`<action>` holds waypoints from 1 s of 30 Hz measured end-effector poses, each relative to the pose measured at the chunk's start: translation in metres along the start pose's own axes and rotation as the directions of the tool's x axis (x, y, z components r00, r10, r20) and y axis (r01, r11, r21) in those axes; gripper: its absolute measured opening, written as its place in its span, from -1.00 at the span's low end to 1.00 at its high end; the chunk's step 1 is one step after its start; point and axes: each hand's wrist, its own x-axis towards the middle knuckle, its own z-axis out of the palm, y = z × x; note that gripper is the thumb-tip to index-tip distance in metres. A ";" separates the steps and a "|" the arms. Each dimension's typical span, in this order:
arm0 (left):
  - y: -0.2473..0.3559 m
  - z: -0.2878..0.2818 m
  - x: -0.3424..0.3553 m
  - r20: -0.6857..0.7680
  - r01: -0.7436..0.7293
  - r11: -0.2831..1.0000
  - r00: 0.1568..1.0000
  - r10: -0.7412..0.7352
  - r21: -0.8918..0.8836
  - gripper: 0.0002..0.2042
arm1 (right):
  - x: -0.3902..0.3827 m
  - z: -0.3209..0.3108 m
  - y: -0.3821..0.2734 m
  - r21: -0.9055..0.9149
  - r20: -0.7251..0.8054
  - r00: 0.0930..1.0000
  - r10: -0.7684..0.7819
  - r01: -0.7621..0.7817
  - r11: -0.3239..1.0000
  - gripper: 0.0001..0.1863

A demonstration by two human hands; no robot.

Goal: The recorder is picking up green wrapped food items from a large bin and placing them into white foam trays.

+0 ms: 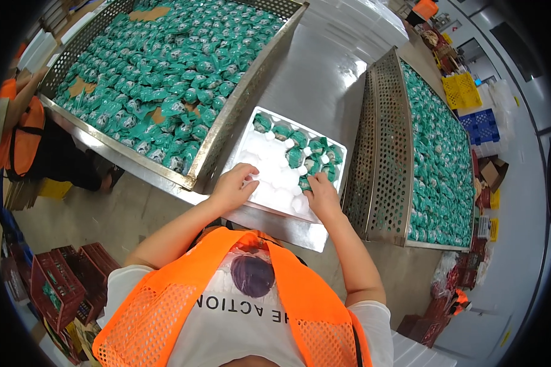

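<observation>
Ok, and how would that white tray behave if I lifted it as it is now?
The white tray looks like moulded foam, so it's probably stiff but easily dented. Its green-wrapped round packets sit mostly along the far and right sides, so it may dip that way. The packets might roll, though the cups should likely hold them.

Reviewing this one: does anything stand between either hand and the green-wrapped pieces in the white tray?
Nothing visible does. The right hand has its fingertips at one of the green-wrapped pieces. Between them and the left hand there is only the white tray's own uncovered part.
</observation>
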 end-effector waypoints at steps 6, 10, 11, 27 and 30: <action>0.002 0.000 -0.001 -0.005 -0.063 0.995 0.998 0.064 0.073 -0.81 | 0.008 0.001 0.005 -0.104 0.141 0.988 -0.063 0.078 0.992 -0.71; 0.002 -0.001 0.000 -0.006 -0.030 0.997 1.000 0.030 0.074 -0.83 | 0.007 0.000 0.009 -0.081 0.118 0.971 -0.209 0.219 0.972 -0.79; 0.002 -0.001 0.000 -0.001 -0.025 0.997 1.000 0.025 0.076 -0.84 | 0.007 -0.001 0.009 -0.078 0.117 0.972 -0.203 0.213 0.974 -0.79; 0.003 0.003 0.002 -0.032 -0.063 0.996 0.997 0.065 0.069 -0.87 | 0.006 -0.019 -0.008 -0.036 0.078 0.925 0.371 -0.369 0.929 -0.69; 0.002 0.005 0.001 -0.039 -0.079 0.988 0.996 0.085 0.129 -0.87 | 0.008 0.002 -0.006 -0.067 0.048 0.961 0.274 -0.270 0.960 -0.73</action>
